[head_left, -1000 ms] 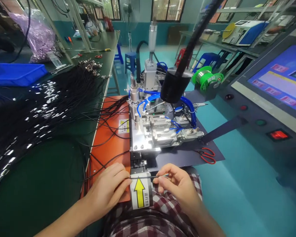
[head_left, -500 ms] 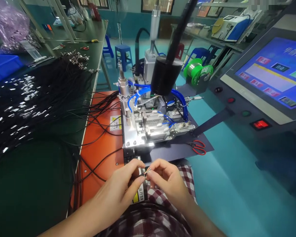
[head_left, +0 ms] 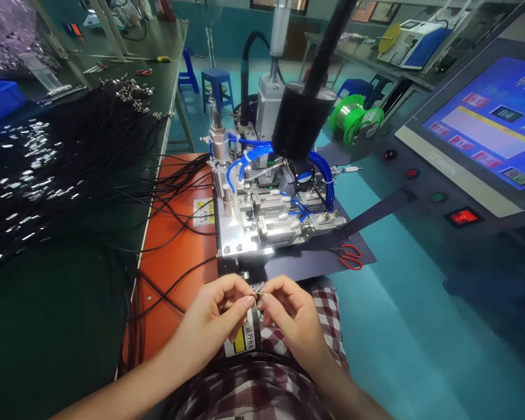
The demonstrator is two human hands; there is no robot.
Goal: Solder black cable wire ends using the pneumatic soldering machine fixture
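Note:
Thin coloured wires fan out from between my two hands, just above my lap. My left hand pinches them between thumb and index finger. Thumb and index finger of my right hand are pressed together on the wire ends from the other side. The fingertips of both hands almost touch. Right behind them stands a metal soldering-type machine with blue air hoses. A band with a yellow label lies under my left hand. Most of the cable is hidden by my fingers.
Bundled black cables cover the dark bench at left, some trailing over the orange plate. Red-handled scissors lie right of the machine. A black cylinder hangs over it, and a touch screen stands at right beside a green solder spool.
Coloured wires now stand out more visibly, spread between my fingertips. My left fingers have shifted slightly, and the view has tilted a little. Both hands stay pinched together at the same spot.

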